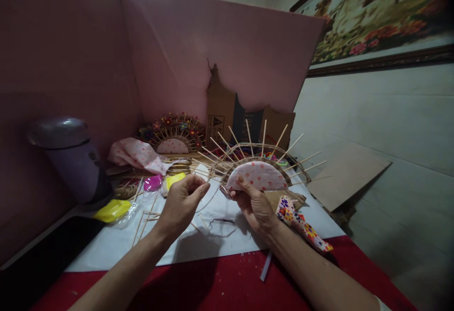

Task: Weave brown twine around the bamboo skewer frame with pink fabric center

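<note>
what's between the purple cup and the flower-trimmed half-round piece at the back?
In the head view, a crumpled red-dotted pink cloth lies between the purple cup and the flower-trimmed piece.

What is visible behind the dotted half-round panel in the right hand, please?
Behind the dotted panel, past its spread sticks, stand torn brown cardboard and a pink partition, with coloured strands low between the sticks. Whatever lies directly behind the panel is covered by it.

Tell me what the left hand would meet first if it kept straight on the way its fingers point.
The left hand would probably meet the near end of the half-round spotted piece with sticks, held in the right hand; depth is hard to judge here.
</note>
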